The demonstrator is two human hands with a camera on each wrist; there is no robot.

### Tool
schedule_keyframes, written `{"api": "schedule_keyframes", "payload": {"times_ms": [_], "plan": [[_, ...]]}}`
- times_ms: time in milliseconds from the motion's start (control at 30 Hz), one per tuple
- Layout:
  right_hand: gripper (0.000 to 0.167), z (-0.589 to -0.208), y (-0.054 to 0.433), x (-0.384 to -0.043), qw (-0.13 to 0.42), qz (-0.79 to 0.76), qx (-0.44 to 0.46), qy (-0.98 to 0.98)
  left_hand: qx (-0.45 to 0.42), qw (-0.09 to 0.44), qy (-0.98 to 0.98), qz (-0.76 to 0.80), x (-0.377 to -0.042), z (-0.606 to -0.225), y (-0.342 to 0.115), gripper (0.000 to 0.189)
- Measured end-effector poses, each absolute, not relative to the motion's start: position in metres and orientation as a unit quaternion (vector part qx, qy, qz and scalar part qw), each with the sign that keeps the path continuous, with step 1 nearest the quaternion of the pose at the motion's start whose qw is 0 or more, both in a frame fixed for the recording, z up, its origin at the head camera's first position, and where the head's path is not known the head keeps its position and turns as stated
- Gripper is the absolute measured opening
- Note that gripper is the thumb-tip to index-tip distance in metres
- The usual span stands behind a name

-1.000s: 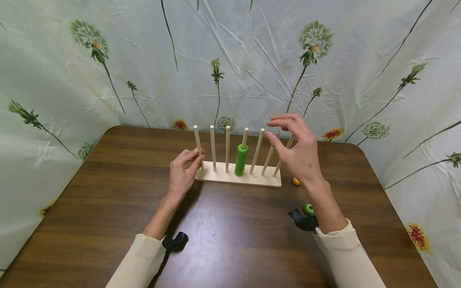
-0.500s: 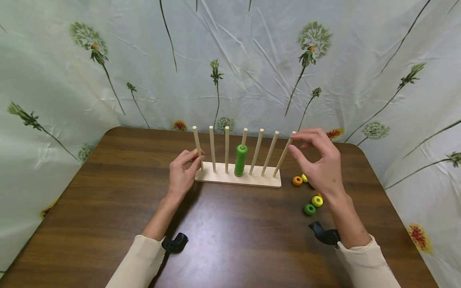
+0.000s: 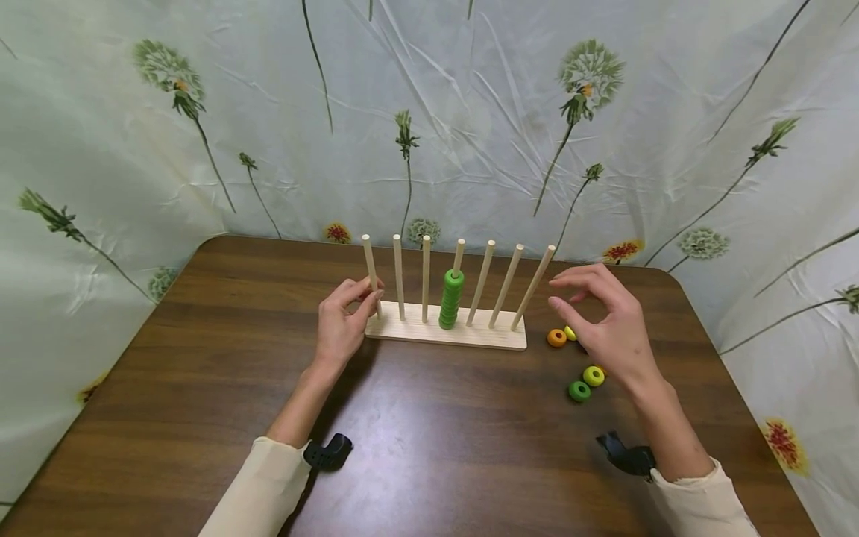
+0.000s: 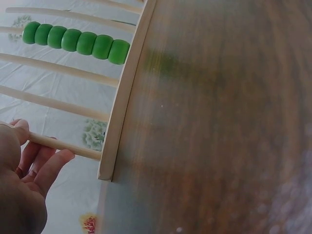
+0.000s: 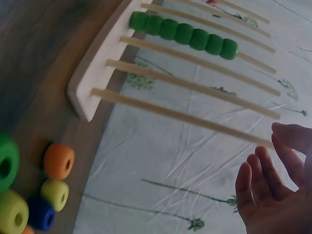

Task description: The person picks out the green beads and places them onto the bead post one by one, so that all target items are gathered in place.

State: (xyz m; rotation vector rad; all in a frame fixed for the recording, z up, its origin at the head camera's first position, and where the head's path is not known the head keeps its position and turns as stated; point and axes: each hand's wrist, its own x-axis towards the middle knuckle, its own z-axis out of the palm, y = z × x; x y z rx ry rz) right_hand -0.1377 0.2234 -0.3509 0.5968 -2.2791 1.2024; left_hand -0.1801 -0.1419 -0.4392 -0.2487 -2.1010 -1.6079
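A pale wooden peg rack [image 3: 446, 337] stands upright on the table, with a row of several pegs. Its middle peg carries a stack of green beads [image 3: 451, 300], seven or so wide rounds packed together, also plain in the left wrist view. My left hand [image 3: 342, 321] pinches the leftmost peg [image 4: 68, 145] between thumb and fingers, low down near the base. Past the rack's right end hovers my right hand [image 3: 607, 324], fingers loosely bent, thumb apart, holding nothing. Below it lie loose beads: an orange bead [image 3: 556, 338], a yellow bead [image 3: 593, 375] and a green bead [image 3: 579, 391].
In the right wrist view a blue bead [image 5: 41, 214] lies among the loose ones; the right hand hides it in the head view. The brown wooden table [image 3: 403, 447] ends at the back against a white flowered curtain [image 3: 470, 112]. Black straps [image 3: 329, 453] circle both wrists.
My right hand has moved right and down, from above the right-hand pegs to over the loose beads, uncovering several of them. The left hand and the rack stay put.
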Motion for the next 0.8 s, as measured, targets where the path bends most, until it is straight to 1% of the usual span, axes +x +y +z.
{"api": "schedule_keyframes", "payload": {"times_ms": [167, 500, 633, 800], "plan": [[0.032, -0.358, 0.239, -0.133, 0.202, 0.431, 0.214, -0.853, -0.09, 0.252, -0.772, -0.577, -0.182, -0.439, -0.139, 0.013], [0.034, -0.378, 0.265, -0.125, 0.117, 0.391, 0.183, -0.894, -0.082, 0.248, -0.776, -0.575, -0.18, -0.439, -0.14, 0.013], [0.034, -0.386, 0.274, -0.123, 0.088, 0.377, 0.182, -0.904, -0.09, 0.248, -0.768, -0.583, -0.179, -0.44, -0.143, 0.012], [0.037, -0.393, 0.286, -0.119, 0.046, 0.367, 0.19, -0.91, -0.105, 0.249, -0.761, -0.589, -0.181, -0.441, -0.142, 0.012]]}}
